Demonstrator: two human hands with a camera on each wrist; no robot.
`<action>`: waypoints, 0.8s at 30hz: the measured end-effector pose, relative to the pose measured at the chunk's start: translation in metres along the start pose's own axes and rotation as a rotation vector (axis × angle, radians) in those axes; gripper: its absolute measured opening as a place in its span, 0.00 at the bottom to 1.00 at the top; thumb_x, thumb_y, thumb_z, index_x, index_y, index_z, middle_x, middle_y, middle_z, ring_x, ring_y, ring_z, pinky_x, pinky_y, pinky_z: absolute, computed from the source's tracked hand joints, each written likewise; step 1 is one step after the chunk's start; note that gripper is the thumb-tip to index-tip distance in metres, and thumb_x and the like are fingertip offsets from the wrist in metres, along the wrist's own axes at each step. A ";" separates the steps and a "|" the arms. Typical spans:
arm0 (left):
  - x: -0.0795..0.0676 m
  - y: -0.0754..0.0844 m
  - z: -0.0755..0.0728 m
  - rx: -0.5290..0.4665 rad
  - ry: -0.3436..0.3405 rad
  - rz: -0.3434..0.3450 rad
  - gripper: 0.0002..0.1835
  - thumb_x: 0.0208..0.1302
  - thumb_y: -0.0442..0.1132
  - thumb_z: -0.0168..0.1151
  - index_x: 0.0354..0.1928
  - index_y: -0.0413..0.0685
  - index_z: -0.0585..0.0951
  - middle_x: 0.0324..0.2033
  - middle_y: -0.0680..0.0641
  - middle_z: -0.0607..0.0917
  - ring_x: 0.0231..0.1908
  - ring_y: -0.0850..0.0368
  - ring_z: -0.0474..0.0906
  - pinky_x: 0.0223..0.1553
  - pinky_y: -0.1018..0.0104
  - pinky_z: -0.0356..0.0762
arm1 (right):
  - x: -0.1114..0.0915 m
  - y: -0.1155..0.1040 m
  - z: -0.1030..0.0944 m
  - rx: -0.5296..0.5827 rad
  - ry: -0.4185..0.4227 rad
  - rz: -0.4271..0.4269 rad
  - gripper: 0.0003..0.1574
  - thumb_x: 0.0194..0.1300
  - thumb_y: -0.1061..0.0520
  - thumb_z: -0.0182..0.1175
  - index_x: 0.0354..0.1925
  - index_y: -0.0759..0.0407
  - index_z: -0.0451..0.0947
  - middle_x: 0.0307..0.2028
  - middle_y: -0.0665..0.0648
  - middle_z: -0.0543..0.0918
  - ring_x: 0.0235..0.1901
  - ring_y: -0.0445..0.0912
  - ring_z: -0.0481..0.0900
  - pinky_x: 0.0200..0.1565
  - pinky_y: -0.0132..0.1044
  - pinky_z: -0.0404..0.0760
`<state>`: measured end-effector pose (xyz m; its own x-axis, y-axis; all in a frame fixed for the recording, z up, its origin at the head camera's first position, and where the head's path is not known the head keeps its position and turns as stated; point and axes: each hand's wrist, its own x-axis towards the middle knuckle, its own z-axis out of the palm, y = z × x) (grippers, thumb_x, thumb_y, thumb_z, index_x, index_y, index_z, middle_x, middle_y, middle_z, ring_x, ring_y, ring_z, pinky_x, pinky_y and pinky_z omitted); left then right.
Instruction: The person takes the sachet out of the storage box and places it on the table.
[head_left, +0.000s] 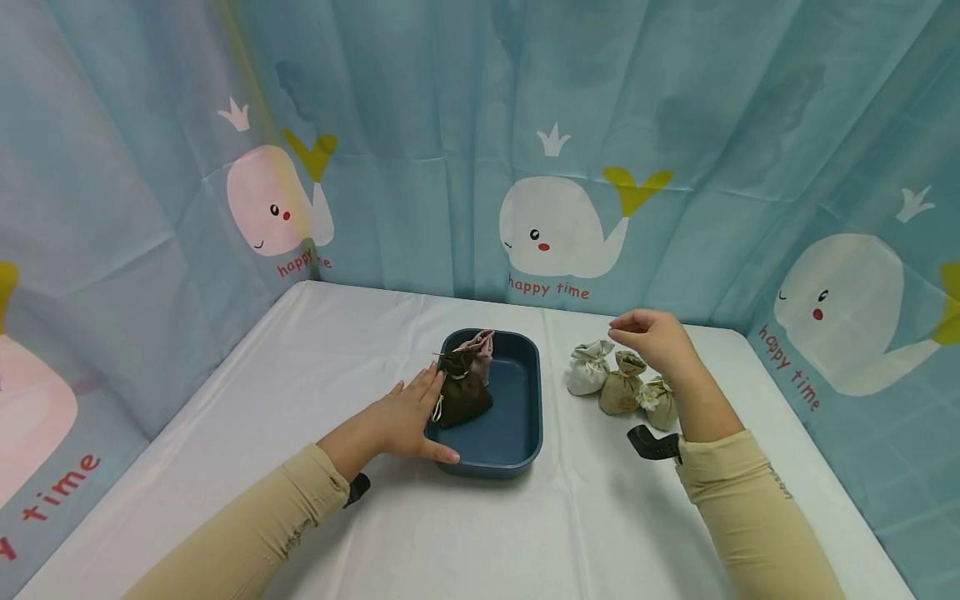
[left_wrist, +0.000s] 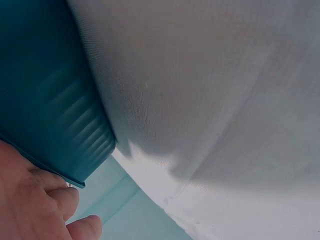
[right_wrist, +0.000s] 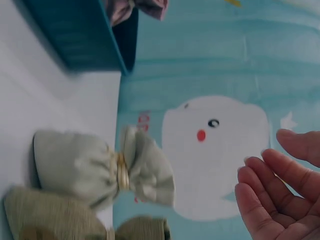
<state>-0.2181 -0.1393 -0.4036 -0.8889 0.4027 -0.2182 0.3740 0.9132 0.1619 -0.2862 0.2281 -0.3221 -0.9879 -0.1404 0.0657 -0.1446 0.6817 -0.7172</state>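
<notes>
My left hand [head_left: 408, 417] rests on the left rim of a blue basin [head_left: 517, 454], its fingers straight and spread. Inside that basin, along its left side, sit a dark brown drawstring pouch [head_left: 463, 400] and a pink pouch [head_left: 483, 350] behind it. To the right of the basin, my right hand [head_left: 656, 337] hovers above three drawstring pouches, with relaxed fingers and nothing in them. They are a pale grey-white pouch [right_wrist: 75, 157], a tan pouch [head_left: 620, 390] and a beige pouch [head_left: 663, 407] with a white flower.
A white cloth [head_left: 300, 375] covers the table. Blue curtains [head_left: 420, 125] with printed whales hang behind it and on both sides. A black wrist strap mount [head_left: 652, 443] sticks out from the right wrist, near the beige pouch.
</notes>
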 end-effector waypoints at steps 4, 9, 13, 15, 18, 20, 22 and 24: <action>0.000 -0.001 0.001 -0.001 0.002 0.000 0.71 0.32 0.82 0.50 0.71 0.42 0.39 0.70 0.44 0.35 0.70 0.49 0.35 0.65 0.45 0.44 | 0.004 -0.011 0.010 0.012 -0.016 -0.022 0.18 0.64 0.51 0.57 0.47 0.61 0.77 0.47 0.62 0.79 0.48 0.55 0.74 0.48 0.48 0.72; 0.000 -0.001 0.001 0.003 0.005 0.007 0.71 0.32 0.83 0.50 0.71 0.42 0.39 0.70 0.44 0.36 0.70 0.48 0.35 0.64 0.45 0.44 | 0.008 -0.025 0.023 0.039 -0.025 -0.048 0.16 0.63 0.54 0.58 0.46 0.63 0.78 0.45 0.62 0.80 0.47 0.55 0.75 0.49 0.48 0.73; 0.000 -0.001 0.002 0.005 0.004 0.010 0.71 0.32 0.83 0.49 0.71 0.42 0.39 0.70 0.44 0.36 0.70 0.48 0.35 0.65 0.45 0.44 | 0.011 -0.037 0.033 0.042 -0.018 -0.053 0.15 0.64 0.53 0.58 0.44 0.61 0.78 0.44 0.61 0.81 0.44 0.53 0.77 0.47 0.46 0.75; 0.000 -0.001 0.002 0.002 0.003 0.009 0.71 0.32 0.83 0.49 0.71 0.42 0.39 0.70 0.44 0.35 0.70 0.49 0.34 0.65 0.45 0.44 | 0.012 -0.041 0.038 0.046 -0.013 -0.062 0.14 0.63 0.53 0.58 0.44 0.60 0.79 0.43 0.60 0.81 0.43 0.52 0.77 0.45 0.45 0.76; 0.000 -0.002 0.002 0.004 0.005 0.008 0.71 0.31 0.84 0.48 0.71 0.42 0.39 0.70 0.44 0.35 0.70 0.49 0.34 0.65 0.45 0.44 | 0.015 -0.046 0.046 0.058 -0.006 -0.086 0.13 0.63 0.54 0.59 0.42 0.60 0.80 0.41 0.59 0.82 0.42 0.51 0.78 0.44 0.43 0.77; 0.001 -0.002 0.002 0.005 0.006 0.008 0.72 0.31 0.84 0.47 0.71 0.43 0.39 0.70 0.44 0.35 0.70 0.49 0.34 0.65 0.45 0.44 | 0.017 -0.050 0.050 0.057 -0.006 -0.104 0.13 0.62 0.54 0.59 0.42 0.60 0.80 0.40 0.58 0.82 0.41 0.50 0.78 0.43 0.43 0.77; 0.001 -0.002 0.003 0.004 0.008 0.008 0.72 0.31 0.84 0.47 0.71 0.43 0.39 0.70 0.44 0.35 0.70 0.49 0.34 0.65 0.45 0.44 | 0.018 -0.054 0.055 0.058 -0.008 -0.115 0.12 0.62 0.54 0.60 0.41 0.59 0.80 0.39 0.57 0.82 0.41 0.50 0.78 0.43 0.43 0.77; 0.001 -0.002 0.003 0.000 0.006 0.007 0.72 0.32 0.83 0.48 0.71 0.43 0.38 0.70 0.44 0.35 0.70 0.49 0.34 0.65 0.45 0.44 | 0.019 -0.057 0.059 0.053 -0.014 -0.122 0.11 0.61 0.54 0.60 0.40 0.59 0.81 0.38 0.57 0.82 0.40 0.50 0.78 0.44 0.43 0.77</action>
<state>-0.2191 -0.1409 -0.4070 -0.8881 0.4083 -0.2112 0.3797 0.9105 0.1637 -0.2933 0.1438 -0.3207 -0.9622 -0.2304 0.1451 -0.2600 0.6197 -0.7405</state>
